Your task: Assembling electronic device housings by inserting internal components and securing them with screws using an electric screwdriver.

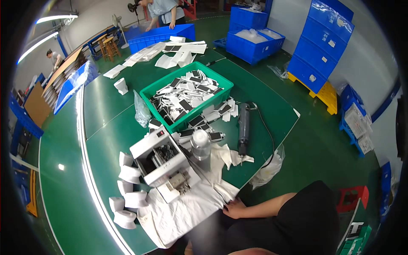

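Observation:
My right hand rests at the near edge of the table, touching the end of a white cloth; its fingers look slightly apart and nothing shows in them. My left hand cannot be made out; only slivers of skin show at the lower edge. On the cloth stands a white machine with an open bin of small dark metal parts and a metal head at its near side. A clear bottle with a white cap stands beside it. Further right lies a dark electric screwdriver with a cable.
A green crate of white and black pieces stands behind the machine, more pieces scattered round it. Several white moulded parts line the left. White sheets lie at the back, near a person at a blue bin. Blue crates are stacked right.

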A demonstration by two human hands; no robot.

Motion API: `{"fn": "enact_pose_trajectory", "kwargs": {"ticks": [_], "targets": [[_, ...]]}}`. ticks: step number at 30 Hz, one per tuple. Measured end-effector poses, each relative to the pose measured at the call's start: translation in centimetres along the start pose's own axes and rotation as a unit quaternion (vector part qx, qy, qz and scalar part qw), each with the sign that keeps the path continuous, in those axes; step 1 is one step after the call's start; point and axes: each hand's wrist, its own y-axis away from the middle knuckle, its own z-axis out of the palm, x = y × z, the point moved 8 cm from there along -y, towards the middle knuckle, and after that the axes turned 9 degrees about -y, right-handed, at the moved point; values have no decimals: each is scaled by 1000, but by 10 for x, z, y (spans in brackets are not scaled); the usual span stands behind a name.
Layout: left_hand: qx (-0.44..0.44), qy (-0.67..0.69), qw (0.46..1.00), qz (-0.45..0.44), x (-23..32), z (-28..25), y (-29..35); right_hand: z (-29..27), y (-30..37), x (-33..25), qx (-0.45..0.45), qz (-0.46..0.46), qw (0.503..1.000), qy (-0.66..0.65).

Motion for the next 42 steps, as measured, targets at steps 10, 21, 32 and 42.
{"fn": "enact_pose_trajectory", "kwargs": {"ticks": [10,21,32,42], "targets": [[68,124,989,49,-33,9,50,-25,28,3,153,-50,987,-17],[455,-231,839,185,72,14,171,-27,54,0,197,-64,978,-16],[611,-246,701,273,80,32,255,-27,70,-6,268,-123,956,0],[557,-194,785,188,61,6,211,-27,82,-22,285,-161,945,11]]}}
